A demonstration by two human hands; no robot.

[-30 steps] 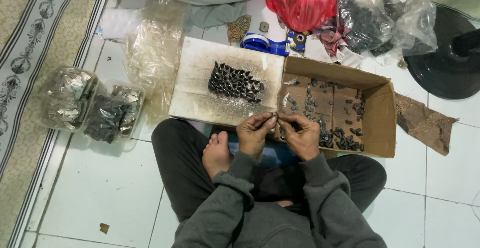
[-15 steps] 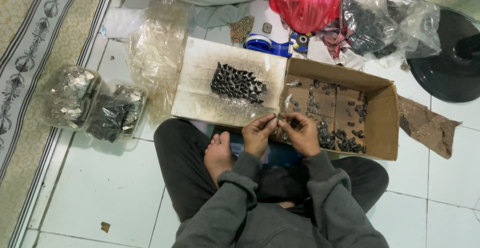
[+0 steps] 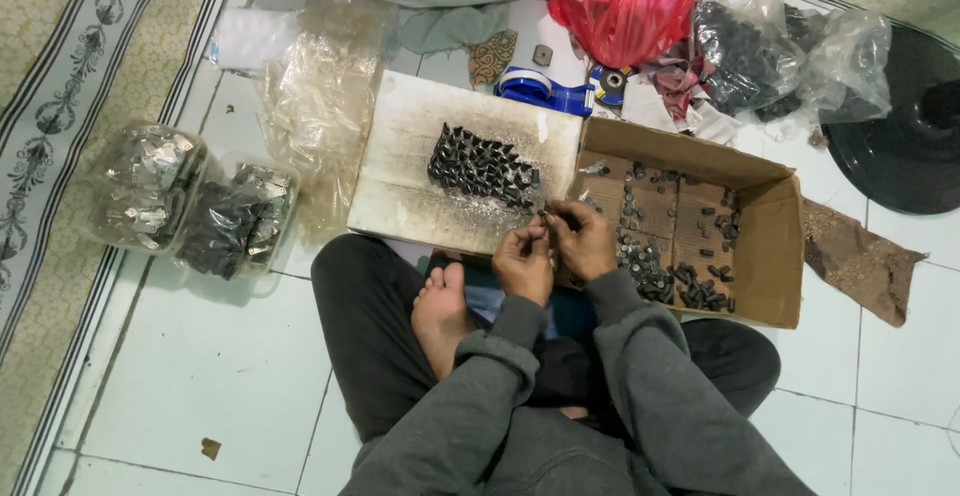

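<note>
**Two hands pinching a small dark part over the box edge**

The left hand (image 3: 522,264) and right hand (image 3: 585,241) are meeting fingertip to fingertip, narrowly pinched on a tiny dark metal part (image 3: 549,218) that is too small to make out further. They are working it just above the seam where the two trays meet, probably so that anything dropped lands in one of them.

Just beyond the fingers, a pale flat cardboard sheet (image 3: 420,171) is carrying a tidy cluster of dark metal pieces (image 3: 482,164), seemingly the sorted lot. To the right of the fingers, an open brown cardboard box (image 3: 770,246) is holding loose scattered dark parts (image 3: 650,261) within easy reach.

Farther left, two clear plastic bags of metal bits (image 3: 185,206) are sitting well apart. Beyond the sheet, a red plastic bag (image 3: 625,6) and a blue tape dispenser (image 3: 540,91) are lying.

The person is sitting cross-legged, barefoot, on white floor tiles (image 3: 200,366), with a patterned carpet (image 3: 40,116) edging the left.
</note>
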